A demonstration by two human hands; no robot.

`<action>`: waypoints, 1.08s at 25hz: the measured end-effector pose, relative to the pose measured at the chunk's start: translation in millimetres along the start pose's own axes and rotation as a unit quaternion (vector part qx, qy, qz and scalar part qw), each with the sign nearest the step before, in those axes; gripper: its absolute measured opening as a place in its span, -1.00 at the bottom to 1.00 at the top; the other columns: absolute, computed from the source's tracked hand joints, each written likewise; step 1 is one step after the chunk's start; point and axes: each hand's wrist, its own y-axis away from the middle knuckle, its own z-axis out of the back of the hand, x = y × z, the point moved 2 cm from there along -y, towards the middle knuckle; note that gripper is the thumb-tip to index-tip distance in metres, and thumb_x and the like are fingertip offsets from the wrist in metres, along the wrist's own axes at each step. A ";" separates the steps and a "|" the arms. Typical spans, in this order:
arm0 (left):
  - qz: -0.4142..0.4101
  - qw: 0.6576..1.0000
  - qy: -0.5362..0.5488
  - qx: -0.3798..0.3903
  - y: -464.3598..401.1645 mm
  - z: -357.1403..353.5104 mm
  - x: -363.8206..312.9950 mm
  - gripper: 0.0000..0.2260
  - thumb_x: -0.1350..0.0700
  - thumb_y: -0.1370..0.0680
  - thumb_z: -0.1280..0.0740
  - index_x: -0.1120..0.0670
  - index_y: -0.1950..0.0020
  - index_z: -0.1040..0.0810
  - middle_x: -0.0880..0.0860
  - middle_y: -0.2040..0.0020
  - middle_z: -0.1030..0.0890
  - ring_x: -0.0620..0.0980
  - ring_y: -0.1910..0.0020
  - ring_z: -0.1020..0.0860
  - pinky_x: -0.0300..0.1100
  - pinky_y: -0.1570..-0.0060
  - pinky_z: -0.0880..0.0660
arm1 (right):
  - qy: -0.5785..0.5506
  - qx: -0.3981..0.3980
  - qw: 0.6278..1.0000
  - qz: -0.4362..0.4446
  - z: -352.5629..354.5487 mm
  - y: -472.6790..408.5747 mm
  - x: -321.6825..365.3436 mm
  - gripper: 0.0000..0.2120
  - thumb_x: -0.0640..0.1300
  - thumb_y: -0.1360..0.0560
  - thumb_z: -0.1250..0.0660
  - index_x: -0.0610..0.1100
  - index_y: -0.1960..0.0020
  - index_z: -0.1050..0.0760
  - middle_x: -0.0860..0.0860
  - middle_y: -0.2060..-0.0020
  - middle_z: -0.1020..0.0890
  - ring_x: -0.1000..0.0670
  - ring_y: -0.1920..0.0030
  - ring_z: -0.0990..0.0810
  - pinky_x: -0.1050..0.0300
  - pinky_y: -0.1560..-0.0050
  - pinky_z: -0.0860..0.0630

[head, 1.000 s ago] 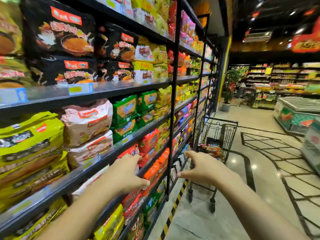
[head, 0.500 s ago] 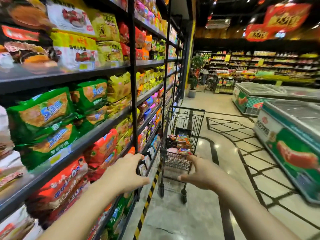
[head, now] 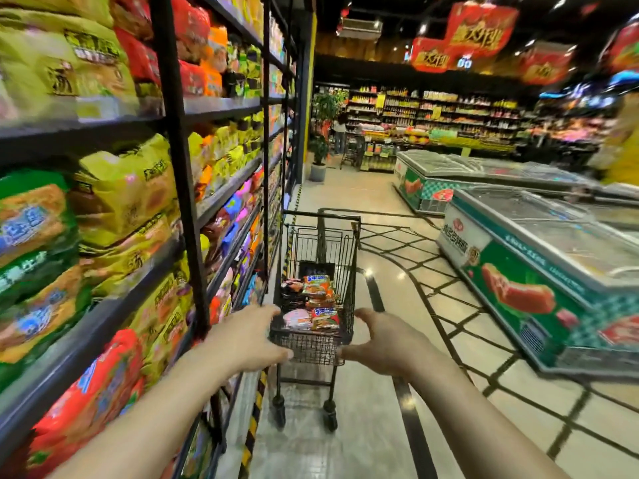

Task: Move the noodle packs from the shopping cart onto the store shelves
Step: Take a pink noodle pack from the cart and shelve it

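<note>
A black wire shopping cart stands in the aisle straight ahead, beside the shelves. Several noodle packs, orange, red and pink, lie in its basket. My left hand is spread open at the cart's near left corner, fingertips close to the rim. My right hand is open with curved fingers just right of the cart's near right corner. Neither hand holds anything. The store shelves run along the left, packed with yellow, green and red noodle packs.
Chest freezers with green fronts line the right side of the tiled aisle. A black shelf upright stands close to my left arm. A potted plant and a distant person with a cart stand at the aisle's far end.
The view has swung right and moved down the aisle, so the cart is now close and centred. Both hands have reached forward to the cart's near end, still holding nothing.
</note>
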 end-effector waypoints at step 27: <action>0.046 0.994 0.001 0.099 -641.5 -53.8 72.7 -0.21 -0.24 -0.44 -0.43 -0.07 -0.59 -0.20 0.03 -0.50 -0.36 0.06 -0.45 -0.40 0.06 -0.35 -0.45 | 0.014 0.148 0.986 -0.069 -28.0 -634.0 -94.7 -0.32 0.26 -0.46 -0.44 0.08 -0.48 -0.33 0.00 -0.23 -0.61 -0.04 -0.13 -0.64 -0.06 -0.14 -0.62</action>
